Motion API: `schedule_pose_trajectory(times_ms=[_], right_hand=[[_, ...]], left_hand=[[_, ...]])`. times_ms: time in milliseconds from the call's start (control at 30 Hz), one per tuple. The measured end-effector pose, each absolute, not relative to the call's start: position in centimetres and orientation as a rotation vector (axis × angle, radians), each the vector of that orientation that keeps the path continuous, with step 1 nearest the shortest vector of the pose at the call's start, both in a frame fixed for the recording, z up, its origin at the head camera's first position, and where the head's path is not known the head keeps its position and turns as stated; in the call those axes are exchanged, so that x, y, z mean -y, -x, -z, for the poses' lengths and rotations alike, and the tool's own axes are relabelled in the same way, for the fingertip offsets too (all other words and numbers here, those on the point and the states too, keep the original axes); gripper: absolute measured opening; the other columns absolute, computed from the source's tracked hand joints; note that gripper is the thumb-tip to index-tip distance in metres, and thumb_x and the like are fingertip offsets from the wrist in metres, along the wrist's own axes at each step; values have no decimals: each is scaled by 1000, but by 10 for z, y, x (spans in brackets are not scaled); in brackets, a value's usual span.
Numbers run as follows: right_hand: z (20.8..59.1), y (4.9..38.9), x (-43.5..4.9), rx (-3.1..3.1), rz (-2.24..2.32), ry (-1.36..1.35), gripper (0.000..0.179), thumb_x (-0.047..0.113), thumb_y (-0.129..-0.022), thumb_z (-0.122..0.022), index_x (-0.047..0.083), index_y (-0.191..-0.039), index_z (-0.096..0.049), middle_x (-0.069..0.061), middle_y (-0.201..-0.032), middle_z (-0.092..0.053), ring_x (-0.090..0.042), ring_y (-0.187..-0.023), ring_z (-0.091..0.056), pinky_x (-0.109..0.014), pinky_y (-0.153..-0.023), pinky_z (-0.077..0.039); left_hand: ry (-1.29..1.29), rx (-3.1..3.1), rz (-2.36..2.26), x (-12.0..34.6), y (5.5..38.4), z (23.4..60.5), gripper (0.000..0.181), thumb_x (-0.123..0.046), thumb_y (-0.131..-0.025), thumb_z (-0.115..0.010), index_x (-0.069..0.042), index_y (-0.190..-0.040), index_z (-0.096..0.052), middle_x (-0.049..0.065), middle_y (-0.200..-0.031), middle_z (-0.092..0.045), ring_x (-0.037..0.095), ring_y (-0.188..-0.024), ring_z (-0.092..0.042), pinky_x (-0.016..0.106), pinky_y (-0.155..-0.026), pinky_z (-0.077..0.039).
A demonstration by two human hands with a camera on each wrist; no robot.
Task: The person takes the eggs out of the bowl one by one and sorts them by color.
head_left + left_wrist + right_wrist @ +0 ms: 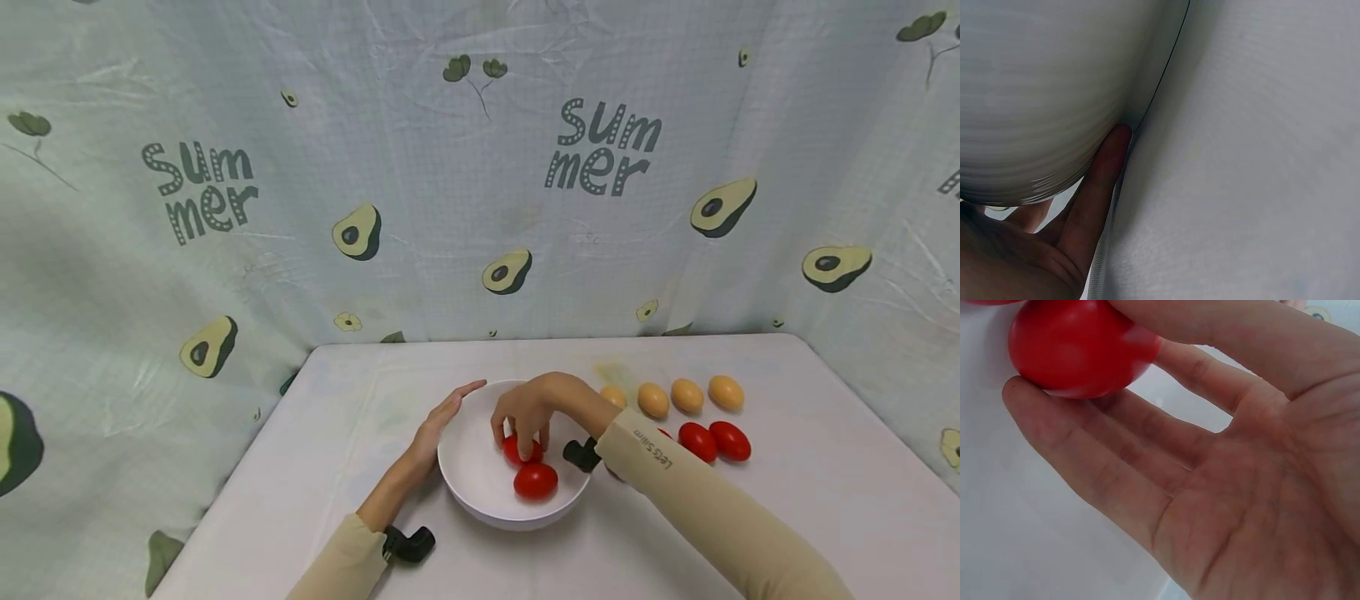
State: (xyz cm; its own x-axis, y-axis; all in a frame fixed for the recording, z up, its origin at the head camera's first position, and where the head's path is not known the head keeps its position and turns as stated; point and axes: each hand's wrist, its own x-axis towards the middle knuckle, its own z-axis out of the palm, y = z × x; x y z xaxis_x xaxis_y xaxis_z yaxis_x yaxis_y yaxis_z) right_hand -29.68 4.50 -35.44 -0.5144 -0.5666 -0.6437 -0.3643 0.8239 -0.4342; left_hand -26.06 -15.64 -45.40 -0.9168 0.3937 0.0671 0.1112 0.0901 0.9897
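Pinching a red egg (517, 451) inside the white bowl (468, 475) with right hand (528, 412) fingers (1085, 444) curled round it; bracing the bowl's outer wall with straight left hand (438, 425) fingers (1100, 181); resting on the desk (825, 467).

Four red eggs (536, 481), four tan eggs (687, 395), one white bowl (468, 467).

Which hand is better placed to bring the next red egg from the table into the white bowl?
The right hand, probably. It holds a red egg inside the white bowl, and the red eggs on the table lie on its side. The left hand rests flat against the bowl's far wall.
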Motion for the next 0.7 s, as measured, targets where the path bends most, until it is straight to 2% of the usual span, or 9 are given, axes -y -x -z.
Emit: schedule_pose_trajectory(times_ms=[233, 300, 600, 700], right_hand=[[347, 296, -51, -2228, 341, 725, 30, 6, -85, -80, 22, -108, -71, -2, -108, -65, -21, -98, -66, -37, -81, -65], [344, 295, -54, -2261, 353, 751, 33, 7, -84, -82, 23, -110, -71, 0, -110, -65, -20, -101, -65, -35, -80, -65], [328, 289, -72, -2326, 423, 902, 38, 8, -87, -79, 19, -123, -70, -2, -116, -66, -22, -110, -60, -35, -84, -64], [324, 288, -81, -2346, 452, 942, 39, 9, -88, -78, 18, -125, -69, -1, -118, -66, -22, -112, -59, -36, -86, -63]], left_hand=[[-503, -2172, -1920, 155, 260, 455, 56, -42, -113, -20, -18, -159, -41, 4, -169, -33, 29, -159, -27, 47, -128, -28], [-494, -2178, -1922, 155, 260, 455, 56, -43, -113, -20, -18, -159, -42, 4, -169, -34, 29, -159, -26, 50, -129, -26], [-471, -2176, -1915, 155, 260, 456, 56, -43, -113, -19, -21, -159, -41, 2, -168, -35, 26, -157, -31, 45, -127, -32], [-475, -2169, -1921, 156, 259, 456, 55, -42, -113, -19, -21, -159, -40, 4, -168, -35, 26, -156, -33, 38, -124, -36]])
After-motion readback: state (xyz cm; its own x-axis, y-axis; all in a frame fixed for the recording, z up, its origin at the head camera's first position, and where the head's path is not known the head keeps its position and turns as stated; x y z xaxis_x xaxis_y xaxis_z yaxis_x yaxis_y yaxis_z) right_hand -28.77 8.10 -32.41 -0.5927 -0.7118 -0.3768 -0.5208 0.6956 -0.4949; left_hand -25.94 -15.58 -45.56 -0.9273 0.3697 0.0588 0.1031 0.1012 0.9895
